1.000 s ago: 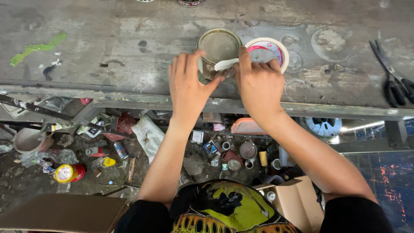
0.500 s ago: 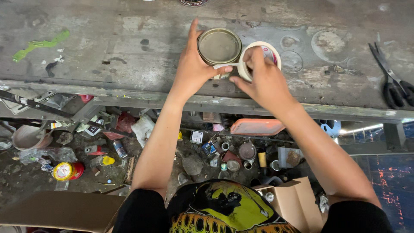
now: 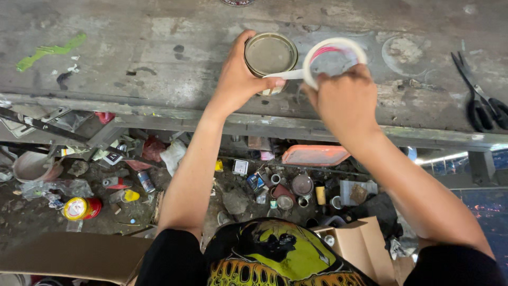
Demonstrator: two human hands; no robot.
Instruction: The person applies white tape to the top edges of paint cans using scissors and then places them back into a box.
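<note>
Grey bench (image 3: 132,47) fills the top; left hand (image 3: 238,79) grips a round tin (image 3: 270,54), right hand (image 3: 346,100) pinches a white tape roll (image 3: 334,47) beside it.

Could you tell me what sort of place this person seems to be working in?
Probably a workshop: a stained, worn workbench, black scissors lying on it, and cans and scraps littering the floor below. The left hand steadies a tin; the right hand holds a tape roll.

Worn grey bench (image 3: 132,63), tin (image 3: 270,54), scissors (image 3: 479,103)
</note>
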